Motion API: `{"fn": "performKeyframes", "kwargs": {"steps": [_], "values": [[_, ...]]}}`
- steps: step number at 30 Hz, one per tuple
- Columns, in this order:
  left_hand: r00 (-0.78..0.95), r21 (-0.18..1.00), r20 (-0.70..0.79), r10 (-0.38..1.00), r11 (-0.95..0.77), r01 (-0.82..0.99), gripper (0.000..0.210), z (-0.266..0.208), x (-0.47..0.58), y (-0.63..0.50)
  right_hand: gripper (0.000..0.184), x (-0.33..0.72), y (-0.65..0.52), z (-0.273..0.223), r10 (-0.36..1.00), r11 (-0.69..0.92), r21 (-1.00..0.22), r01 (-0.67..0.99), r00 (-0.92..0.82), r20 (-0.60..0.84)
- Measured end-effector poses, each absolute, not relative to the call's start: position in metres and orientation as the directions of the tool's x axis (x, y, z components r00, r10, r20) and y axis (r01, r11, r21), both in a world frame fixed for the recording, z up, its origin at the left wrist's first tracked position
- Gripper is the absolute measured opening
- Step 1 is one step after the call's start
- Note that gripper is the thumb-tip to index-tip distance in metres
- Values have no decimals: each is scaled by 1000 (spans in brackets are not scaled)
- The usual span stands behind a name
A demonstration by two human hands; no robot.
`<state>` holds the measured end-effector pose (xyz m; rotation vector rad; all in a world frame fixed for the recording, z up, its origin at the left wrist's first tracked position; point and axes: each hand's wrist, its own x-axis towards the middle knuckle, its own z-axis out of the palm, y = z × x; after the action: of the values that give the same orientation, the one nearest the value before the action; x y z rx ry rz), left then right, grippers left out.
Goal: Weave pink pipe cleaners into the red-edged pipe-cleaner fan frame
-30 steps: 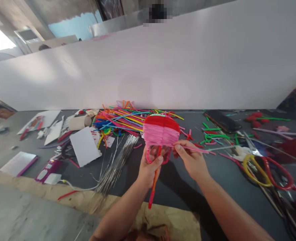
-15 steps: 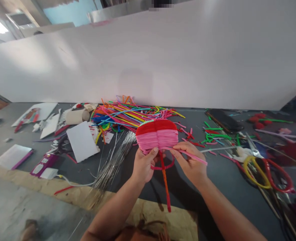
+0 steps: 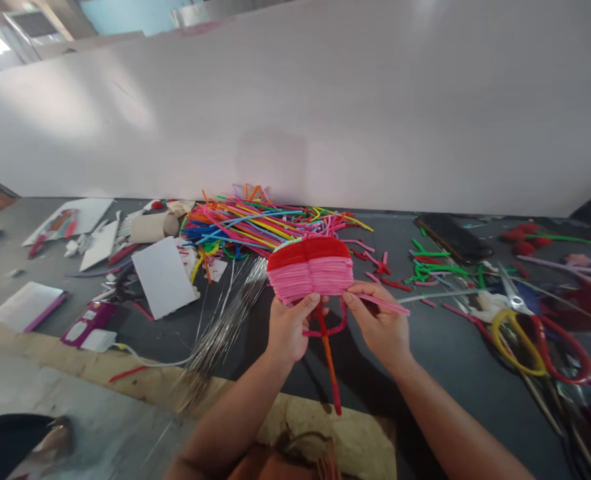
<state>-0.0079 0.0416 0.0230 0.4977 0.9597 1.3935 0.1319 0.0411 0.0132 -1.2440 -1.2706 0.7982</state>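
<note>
In front of me is a flat pipe-cleaner piece (image 3: 309,267), red across its top and pink below, with a thin pale green edge at the upper left. A red and orange stem (image 3: 329,363) hangs down from it beside a dark pink loop (image 3: 336,329). My left hand (image 3: 289,328) pinches the piece's lower edge, thumb in front. Between the thumb and fingers of my right hand (image 3: 381,327) is a loose pink pipe cleaner (image 3: 383,304), its free end pointing right. Its other end runs along the bottom of the pink rows.
Behind the piece lies a heap of coloured pipe cleaners (image 3: 245,220). Metal wires (image 3: 225,327) spread to the left, near a white card (image 3: 163,279) and a purple power strip (image 3: 88,321). Scissors (image 3: 516,333), green scraps (image 3: 435,267) and a dark phone (image 3: 453,239) are at right.
The piece and both hands have shifted very slightly in view. The right hand still grips the pink strand. At lower left, a dark-clothed leg or foot has come into view.
</note>
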Motion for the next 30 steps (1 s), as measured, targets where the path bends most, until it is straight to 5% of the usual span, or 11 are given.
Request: {"fn": "performKeyframes", "kwargs": {"steps": [11, 18, 30], "values": [[-115, 799, -282, 952, 167, -578, 21, 21, -9, 40, 13, 131, 47, 15, 991, 1, -990, -138, 135, -17], [-115, 785, -303, 946, 179, -593, 24, 19, -11, 40, 19, 128, 48, 10, 978, -176, -842, -510, 4, -206], [-97, 797, -297, 950, 191, -574, 23, 15, -11, 41, 22, 127, 49, 5, 937, -348, -702, -621, -213, -277]]}}
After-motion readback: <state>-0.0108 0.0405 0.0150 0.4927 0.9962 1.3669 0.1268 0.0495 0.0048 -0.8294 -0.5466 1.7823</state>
